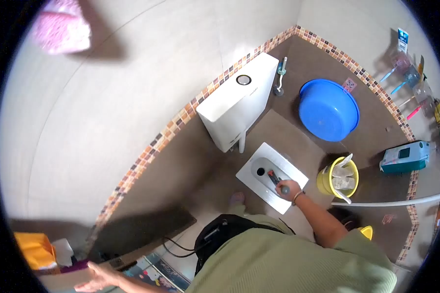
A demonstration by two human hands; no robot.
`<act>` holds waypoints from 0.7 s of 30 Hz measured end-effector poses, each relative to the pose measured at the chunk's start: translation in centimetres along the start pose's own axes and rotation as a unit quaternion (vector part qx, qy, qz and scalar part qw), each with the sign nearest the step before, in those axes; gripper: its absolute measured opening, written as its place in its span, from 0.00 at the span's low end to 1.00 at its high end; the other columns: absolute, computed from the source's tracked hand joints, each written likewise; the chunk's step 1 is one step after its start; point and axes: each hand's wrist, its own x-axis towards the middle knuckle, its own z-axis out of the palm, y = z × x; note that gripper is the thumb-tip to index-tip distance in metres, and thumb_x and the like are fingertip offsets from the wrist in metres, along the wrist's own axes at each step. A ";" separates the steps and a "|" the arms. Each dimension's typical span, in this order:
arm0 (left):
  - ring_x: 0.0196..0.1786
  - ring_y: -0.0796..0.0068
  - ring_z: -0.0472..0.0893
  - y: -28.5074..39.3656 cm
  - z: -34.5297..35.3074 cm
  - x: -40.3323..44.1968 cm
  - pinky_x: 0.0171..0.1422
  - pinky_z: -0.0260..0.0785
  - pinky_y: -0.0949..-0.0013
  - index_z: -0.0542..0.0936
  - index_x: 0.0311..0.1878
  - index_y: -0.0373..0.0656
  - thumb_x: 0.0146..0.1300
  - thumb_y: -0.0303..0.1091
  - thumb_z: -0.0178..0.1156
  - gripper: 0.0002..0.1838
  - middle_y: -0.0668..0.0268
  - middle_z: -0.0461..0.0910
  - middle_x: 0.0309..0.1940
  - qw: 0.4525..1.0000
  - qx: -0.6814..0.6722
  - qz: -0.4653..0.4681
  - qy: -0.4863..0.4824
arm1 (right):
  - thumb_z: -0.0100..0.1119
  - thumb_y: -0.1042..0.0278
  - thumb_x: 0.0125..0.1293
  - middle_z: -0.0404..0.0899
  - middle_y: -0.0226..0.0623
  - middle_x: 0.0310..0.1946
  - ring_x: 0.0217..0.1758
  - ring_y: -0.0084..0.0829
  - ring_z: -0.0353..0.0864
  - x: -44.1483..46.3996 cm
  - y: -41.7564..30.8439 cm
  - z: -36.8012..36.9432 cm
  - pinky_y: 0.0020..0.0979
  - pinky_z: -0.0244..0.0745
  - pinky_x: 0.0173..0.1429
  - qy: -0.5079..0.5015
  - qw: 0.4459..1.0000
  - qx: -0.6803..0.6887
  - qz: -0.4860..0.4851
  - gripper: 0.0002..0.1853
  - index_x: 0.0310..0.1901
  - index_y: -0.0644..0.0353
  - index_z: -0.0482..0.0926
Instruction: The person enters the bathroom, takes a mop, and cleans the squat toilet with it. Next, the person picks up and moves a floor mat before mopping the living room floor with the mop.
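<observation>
A white squat toilet pan (292,172) is set in the brown floor. Over its right part, my right hand (287,189) is closed around a dark handled object (274,177) with a reddish tip pointing toward the drain hole; what the object is cannot be made out. At the lower left, my left hand (99,277) is held out with its fingers apart and nothing in it, near a ledge with an orange packet (34,250).
A white cistern (239,100) hangs on the wall above the pan. A blue basin (329,110), a yellow bucket (323,180) and a pale hose (406,202) are to the right. Toothbrush holders (410,75) and a teal box (405,158) are along the right wall.
</observation>
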 end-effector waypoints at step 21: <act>0.55 0.62 0.66 54.5 5.0 -25.8 0.56 0.50 0.55 0.65 0.53 0.36 0.39 0.50 0.69 0.41 0.58 0.65 0.51 0.563 -0.380 0.523 -0.514 | 0.58 0.68 0.49 0.79 0.39 0.28 0.36 0.43 0.76 -9.8 -1.5 3.7 0.37 0.72 0.42 0.235 0.951 0.143 0.138 0.05 0.29 0.55 0.78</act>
